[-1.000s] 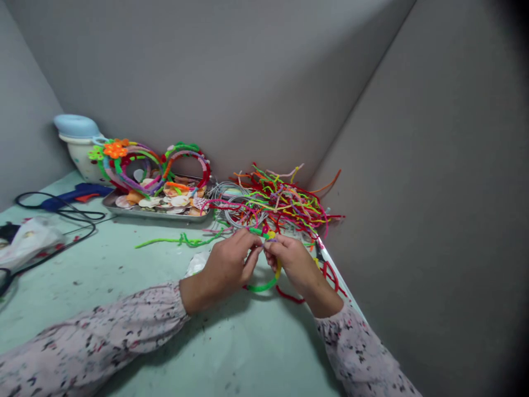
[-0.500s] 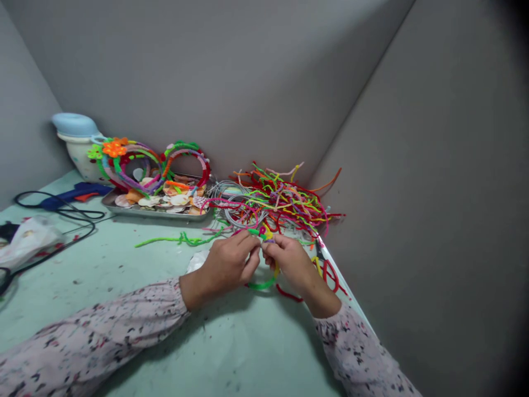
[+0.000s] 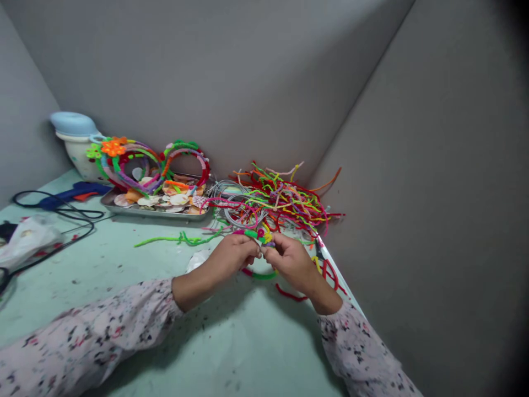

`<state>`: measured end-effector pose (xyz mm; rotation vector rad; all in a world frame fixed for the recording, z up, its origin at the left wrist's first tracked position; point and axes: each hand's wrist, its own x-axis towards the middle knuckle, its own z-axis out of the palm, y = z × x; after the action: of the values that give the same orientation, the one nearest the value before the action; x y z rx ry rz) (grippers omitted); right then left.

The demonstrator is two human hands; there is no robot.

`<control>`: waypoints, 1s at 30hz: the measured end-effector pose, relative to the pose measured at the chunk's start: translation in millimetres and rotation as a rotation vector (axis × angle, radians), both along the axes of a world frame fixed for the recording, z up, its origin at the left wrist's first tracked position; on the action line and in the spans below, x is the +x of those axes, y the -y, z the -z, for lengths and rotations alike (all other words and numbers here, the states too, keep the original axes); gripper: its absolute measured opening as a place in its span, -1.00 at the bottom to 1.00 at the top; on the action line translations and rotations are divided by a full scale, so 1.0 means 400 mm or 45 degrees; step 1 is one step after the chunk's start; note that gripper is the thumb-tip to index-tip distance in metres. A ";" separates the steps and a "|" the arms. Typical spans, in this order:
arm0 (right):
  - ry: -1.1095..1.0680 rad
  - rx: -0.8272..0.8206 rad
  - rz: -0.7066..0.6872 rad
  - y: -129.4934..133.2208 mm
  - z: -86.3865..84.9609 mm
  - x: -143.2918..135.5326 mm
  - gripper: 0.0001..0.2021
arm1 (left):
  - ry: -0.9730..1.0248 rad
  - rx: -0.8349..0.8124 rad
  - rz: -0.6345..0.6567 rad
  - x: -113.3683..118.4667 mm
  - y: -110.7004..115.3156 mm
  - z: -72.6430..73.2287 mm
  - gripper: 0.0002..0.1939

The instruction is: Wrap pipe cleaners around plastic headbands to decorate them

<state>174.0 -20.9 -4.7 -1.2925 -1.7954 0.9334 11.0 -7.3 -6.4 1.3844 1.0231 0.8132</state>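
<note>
Both hands meet above the table's middle around a ring wrapped in pipe cleaner (image 3: pixel 264 275), coloured green, yellow and magenta. My left hand (image 3: pixel 233 253) is closed on the ring's left side, its fingertips partly hidden. Facing it, my right hand (image 3: pixel 290 262) pinches the ring's right side near a small yellow and purple bit. A round magenta piece shows on the ring's top between the hands. Behind them lies a heap of loose pipe cleaners (image 3: pixel 285 198), and beside it are coils of grey wire (image 3: pixel 237 193).
A metal tray (image 3: pixel 157 214) holds shell-like pieces, with finished colourful hoops (image 3: pixel 185 149) standing on it. A white bottle with a blue lid (image 3: pixel 76 132) stands at the back left, near a blue tool (image 3: pixel 74 194) and black cable (image 3: pixel 88 220). Red pipe cleaners (image 3: pixel 330 273) lie at the right edge.
My left hand has turned over and flattened, its fingers now lower and closer in. More of the magenta and green at the ring's top shows. The right hand has barely moved.
</note>
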 end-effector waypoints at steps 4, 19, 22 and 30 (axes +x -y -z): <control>0.007 -0.010 -0.092 0.001 -0.006 0.011 -0.95 | 0.206 -0.201 0.155 -0.004 0.000 -0.004 -0.79; -0.210 -0.252 0.058 -0.023 0.011 0.024 -0.81 | -0.336 0.749 -0.056 -0.001 0.028 0.018 -0.87; -0.282 -0.274 0.055 -0.024 0.021 0.024 -0.79 | -0.567 1.132 -0.145 -0.007 0.030 0.031 -0.83; -0.348 -0.331 0.007 -0.015 0.018 0.014 -0.81 | -0.732 1.348 -0.095 -0.016 0.018 0.042 -0.87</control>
<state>179.7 -14.9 -12.0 -1.2537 -1.4958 1.3062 4.6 -14.3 -23.3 2.6012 1.1093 1.1082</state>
